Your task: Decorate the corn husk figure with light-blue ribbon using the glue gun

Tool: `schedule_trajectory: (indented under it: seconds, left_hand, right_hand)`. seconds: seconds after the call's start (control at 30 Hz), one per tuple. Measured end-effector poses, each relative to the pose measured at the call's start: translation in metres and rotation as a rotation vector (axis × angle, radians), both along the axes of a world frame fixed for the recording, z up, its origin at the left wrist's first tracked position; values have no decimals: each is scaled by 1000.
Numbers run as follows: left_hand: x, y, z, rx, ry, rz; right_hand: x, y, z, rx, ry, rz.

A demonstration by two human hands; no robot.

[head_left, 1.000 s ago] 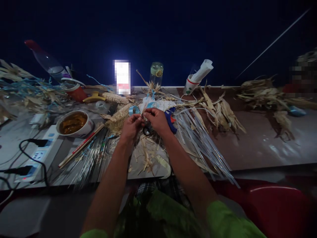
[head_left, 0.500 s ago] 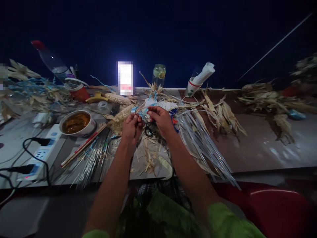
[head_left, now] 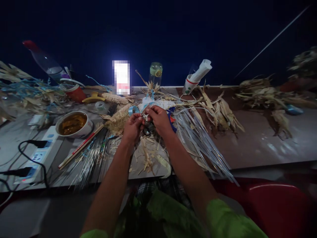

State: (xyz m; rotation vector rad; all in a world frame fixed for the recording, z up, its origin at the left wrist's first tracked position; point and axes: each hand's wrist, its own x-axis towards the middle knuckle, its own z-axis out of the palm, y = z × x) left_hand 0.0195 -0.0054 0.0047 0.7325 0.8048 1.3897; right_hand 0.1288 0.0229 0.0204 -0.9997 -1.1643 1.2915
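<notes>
My left hand (head_left: pixel 132 128) and my right hand (head_left: pixel 158 119) meet over the middle of the table, fingers pinched together on a small piece of dried corn husk (head_left: pixel 144 115) with a light blue ribbon (head_left: pixel 133 109) trailing to the left. Black scissors (head_left: pixel 148 130) lie just under the hands. A blue glue gun (head_left: pixel 171 116) shows partly behind my right hand. Husk scraps (head_left: pixel 148 158) litter the table below my wrists.
Clear glue sticks (head_left: pixel 198 138) fan out at the right, thin wires (head_left: pixel 91 158) and chopsticks (head_left: pixel 81 145) at the left. A bowl of brown liquid (head_left: pixel 73 124), a power strip (head_left: pixel 37 155), corn cobs (head_left: pixel 116 98), a glowing phone (head_left: pixel 121 77), a jar (head_left: pixel 156 73), a paper cup (head_left: pixel 190 86) and husk piles (head_left: pixel 267 96) surround them.
Both hands stayed together on the husk piece with small finger shifts; the view swayed slightly right and back.
</notes>
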Motion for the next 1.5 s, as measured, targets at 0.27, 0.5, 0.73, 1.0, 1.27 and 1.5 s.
schedule_trajectory:
  seconds: [0.27, 0.5, 0.73, 1.0, 1.27, 1.5]
  left_hand:
    - [-3, 1, -7, 37, 177, -32]
    - [-1, -1, -6, 62, 278, -22]
    - [1, -2, -9, 130, 389, -4]
    - [0, 0, -13, 83, 247, -31]
    - [-3, 2, -8, 29, 121, 8]
    - [-8, 6, -6, 23, 134, 146]
  right_hand:
    - [8, 4, 0, 86, -253, -52]
    - [10, 2, 2, 238, -404, -105]
    - [11, 2, 5, 177, -413, -85]
    - [11, 3, 5, 107, -296, -4]
    - [11, 3, 8, 0, -109, 27]
    - [14, 9, -1, 13, -110, -89]
